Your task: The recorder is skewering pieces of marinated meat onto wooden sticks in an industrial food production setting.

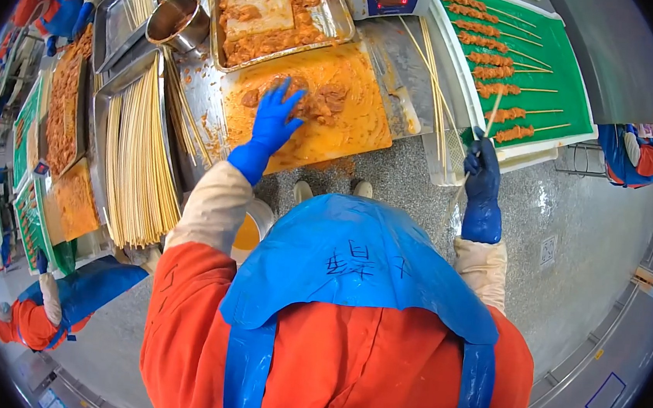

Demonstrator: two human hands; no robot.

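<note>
My left hand (272,120), in a bright blue glove, has its fingers spread at the left end of a pile of marinated meat pieces (325,101). The meat lies on an orange-stained cutting board (347,140). Whether the fingertips press on the meat I cannot tell. In a darker blue glove, my right hand (483,175) is closed round a bare wooden skewer (495,110), whose upper end points away from me. Just beyond that hand, several meat skewers (490,60) lie in a row on a green-bottomed tray (563,73) with a white rim.
A metal tray of marinated meat (234,56) and a scale (391,3) stand behind the board. Left are a steel pot (178,21) and a tray of bare sticks (140,157). More loose sticks (433,89) lie right of the board. Co-workers (45,311) stand farther off.
</note>
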